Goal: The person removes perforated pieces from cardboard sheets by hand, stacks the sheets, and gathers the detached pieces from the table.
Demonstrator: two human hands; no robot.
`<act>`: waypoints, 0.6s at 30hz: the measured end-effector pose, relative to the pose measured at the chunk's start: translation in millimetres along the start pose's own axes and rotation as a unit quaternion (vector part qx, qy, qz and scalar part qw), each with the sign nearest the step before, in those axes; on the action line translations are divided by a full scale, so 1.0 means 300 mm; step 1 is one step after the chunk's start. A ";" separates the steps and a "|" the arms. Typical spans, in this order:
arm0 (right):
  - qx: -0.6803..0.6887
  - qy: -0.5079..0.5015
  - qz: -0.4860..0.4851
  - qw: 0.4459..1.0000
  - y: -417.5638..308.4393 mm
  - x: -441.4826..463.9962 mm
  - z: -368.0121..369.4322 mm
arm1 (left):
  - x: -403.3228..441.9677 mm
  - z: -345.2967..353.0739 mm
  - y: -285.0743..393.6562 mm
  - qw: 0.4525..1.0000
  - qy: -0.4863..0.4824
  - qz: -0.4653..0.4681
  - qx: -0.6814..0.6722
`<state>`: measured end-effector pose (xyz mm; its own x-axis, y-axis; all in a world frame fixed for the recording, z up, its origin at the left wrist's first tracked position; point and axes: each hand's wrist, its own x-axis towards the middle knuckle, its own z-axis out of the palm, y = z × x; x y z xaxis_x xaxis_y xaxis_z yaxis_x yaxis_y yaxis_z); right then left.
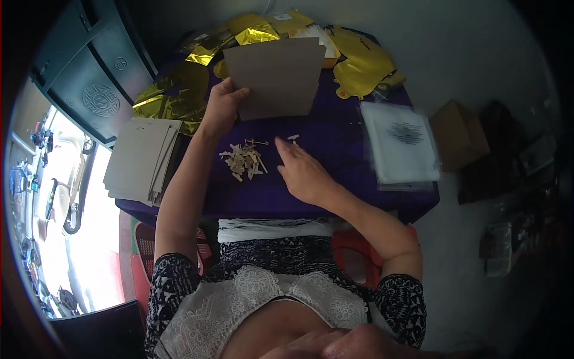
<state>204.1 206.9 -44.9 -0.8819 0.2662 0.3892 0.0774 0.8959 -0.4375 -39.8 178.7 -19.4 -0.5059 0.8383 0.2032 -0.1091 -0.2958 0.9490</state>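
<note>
My left hand grips the lower left edge of a few grey-brown card sheets, held up over the far middle of the table, thumb on the near face. My right hand hovers over the purple cloth with its index finger stretched out and nothing visible in it. Just beyond its fingertips lie one or two small pale pieces, partly hidden by the hand. Left of the right hand is a loose heap of small pale cut-out pieces.
A stack of grey card sheets lies at the table's left edge. Clear plastic bags sit at the right. Shiny gold foil pouches and an orange-yellow container line the back. A cardboard box stands beyond the right side.
</note>
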 end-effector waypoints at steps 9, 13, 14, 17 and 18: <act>0.169 0.275 0.165 0.932 0.233 0.140 -0.132 | -0.014 0.025 0.033 1.000 -0.008 0.000 -0.017; 0.271 0.238 0.109 0.926 0.259 0.187 -0.147 | -0.031 0.032 0.048 0.999 -0.042 0.002 0.010; 0.293 0.228 0.093 0.924 0.262 0.195 -0.145 | -0.043 0.030 0.048 0.998 -0.046 -0.002 0.037; 0.308 0.219 0.045 0.925 0.267 0.209 -0.136 | -0.062 0.026 0.049 0.995 -0.055 0.003 0.087; 0.304 0.219 0.030 0.927 0.261 0.213 -0.136 | -0.063 0.023 0.044 0.995 -0.055 0.015 0.082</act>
<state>172.7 308.8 -21.1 -0.6001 0.5473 0.5834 -0.2734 0.5450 -0.7926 -25.7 162.2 -9.1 -0.4097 0.8778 0.2481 0.0499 -0.2500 0.9670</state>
